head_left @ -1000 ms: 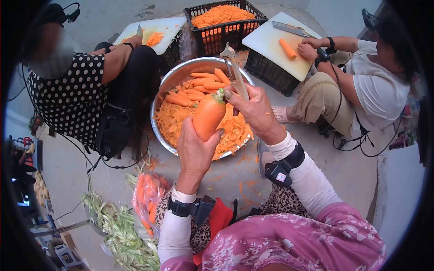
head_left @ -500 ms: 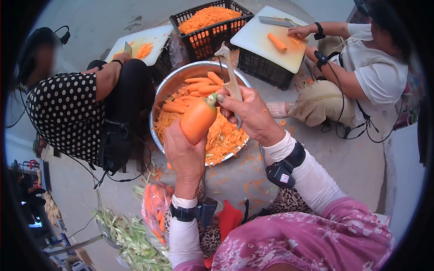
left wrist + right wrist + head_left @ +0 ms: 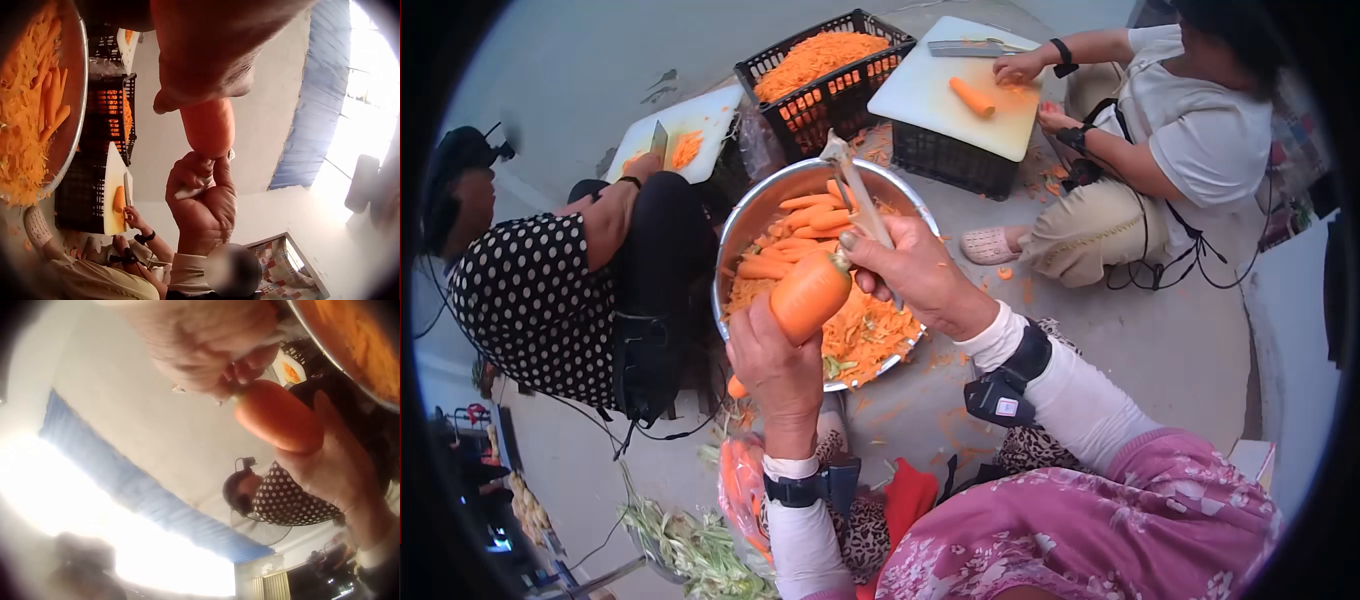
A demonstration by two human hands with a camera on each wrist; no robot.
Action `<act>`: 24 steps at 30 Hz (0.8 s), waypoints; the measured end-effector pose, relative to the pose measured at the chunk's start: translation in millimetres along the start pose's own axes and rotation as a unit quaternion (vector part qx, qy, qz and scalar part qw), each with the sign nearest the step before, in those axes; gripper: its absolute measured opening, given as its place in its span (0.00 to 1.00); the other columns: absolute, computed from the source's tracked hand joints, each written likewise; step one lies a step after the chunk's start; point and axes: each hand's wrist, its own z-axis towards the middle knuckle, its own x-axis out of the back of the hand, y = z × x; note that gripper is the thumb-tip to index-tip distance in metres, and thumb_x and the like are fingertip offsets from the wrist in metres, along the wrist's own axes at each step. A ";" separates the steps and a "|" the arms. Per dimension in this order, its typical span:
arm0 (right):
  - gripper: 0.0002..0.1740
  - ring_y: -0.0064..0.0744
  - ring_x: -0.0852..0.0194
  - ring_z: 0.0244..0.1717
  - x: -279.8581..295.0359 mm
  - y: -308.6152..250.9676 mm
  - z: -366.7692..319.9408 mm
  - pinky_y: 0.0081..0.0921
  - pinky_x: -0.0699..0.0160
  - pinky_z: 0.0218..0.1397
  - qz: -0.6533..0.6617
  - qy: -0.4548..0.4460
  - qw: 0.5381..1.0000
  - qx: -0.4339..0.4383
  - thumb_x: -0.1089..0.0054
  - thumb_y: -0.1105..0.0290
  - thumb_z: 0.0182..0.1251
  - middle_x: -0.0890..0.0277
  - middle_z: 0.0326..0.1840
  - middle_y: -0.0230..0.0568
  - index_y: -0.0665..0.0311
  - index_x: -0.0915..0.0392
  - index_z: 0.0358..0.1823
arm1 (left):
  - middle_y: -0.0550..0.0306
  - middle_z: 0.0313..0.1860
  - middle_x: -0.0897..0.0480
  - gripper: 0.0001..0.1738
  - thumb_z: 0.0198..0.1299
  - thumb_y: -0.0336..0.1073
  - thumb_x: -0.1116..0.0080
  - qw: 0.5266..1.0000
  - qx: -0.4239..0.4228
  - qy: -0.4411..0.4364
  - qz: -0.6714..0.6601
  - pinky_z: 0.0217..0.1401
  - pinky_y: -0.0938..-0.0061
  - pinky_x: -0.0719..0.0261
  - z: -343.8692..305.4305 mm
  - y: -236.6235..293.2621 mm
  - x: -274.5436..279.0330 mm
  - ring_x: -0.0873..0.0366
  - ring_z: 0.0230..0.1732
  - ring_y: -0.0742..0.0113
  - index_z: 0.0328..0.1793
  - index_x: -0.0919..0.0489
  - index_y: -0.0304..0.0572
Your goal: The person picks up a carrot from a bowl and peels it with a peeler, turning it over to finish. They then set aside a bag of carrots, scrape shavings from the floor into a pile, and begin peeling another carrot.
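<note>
My left hand (image 3: 775, 365) grips a thick peeled carrot (image 3: 810, 295), its stem end tilted up toward the right. In my right hand (image 3: 920, 275) is a peeler (image 3: 862, 195) with a pale handle, its head pointing up and away. The right thumb is right at the carrot's green-brown stem stub. Both hands are above a large steel basin (image 3: 722, 290) of carrot shreds (image 3: 870, 335) and several whole peeled carrots (image 3: 805, 220). The left wrist view shows the carrot (image 3: 209, 128) between the two hands; the right wrist view shows its smooth side (image 3: 278, 419).
A black crate (image 3: 830, 105) of shredded carrot stands behind the basin. At the right, a person (image 3: 1200, 140) sits by a white cutting board (image 3: 910, 95) with a carrot and knife. Another person (image 3: 530, 270) cuts at the left. A bag of carrots (image 3: 740, 480) lies near my legs.
The head view has shifted, so hands, carrot and basin appear farther left. My right thumb stays by the stem end. The right-hand person's hand has moved across the board toward the knife.
</note>
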 end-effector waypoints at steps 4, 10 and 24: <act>0.12 0.12 0.33 0.23 -2.4 7.2 8.2 0.10 0.34 0.21 0.009 -0.007 1.000 0.013 0.44 0.62 0.69 0.29 0.28 0.28 0.65 0.28 0.42 | 0.48 0.39 0.27 0.32 0.38 0.33 0.29 0.999 0.021 -0.026 0.002 0.45 0.58 0.31 0.6 -2.4 2.2 0.28 0.42 0.47 0.53 0.30 0.40; 0.11 0.13 0.31 0.24 2.9 2.8 11.5 0.11 0.30 0.23 0.026 0.005 0.999 0.037 0.44 0.65 0.69 0.28 0.29 0.28 0.65 0.27 0.41 | 0.47 0.39 0.26 0.30 0.41 0.35 0.29 0.995 0.028 -0.047 -0.080 0.44 0.57 0.30 6.1 -0.3 -10.4 0.27 0.42 0.46 0.51 0.29 0.39; 0.10 0.11 0.39 0.19 16.7 1.5 6.5 0.10 0.39 0.21 0.047 0.050 0.995 0.066 0.38 0.67 0.65 0.33 0.25 0.24 0.63 0.27 0.41 | 0.38 0.37 0.21 0.27 0.45 0.43 0.29 0.923 0.148 -0.203 -0.291 0.41 0.57 0.25 4.9 28.2 -10.4 0.22 0.39 0.41 0.44 0.31 0.36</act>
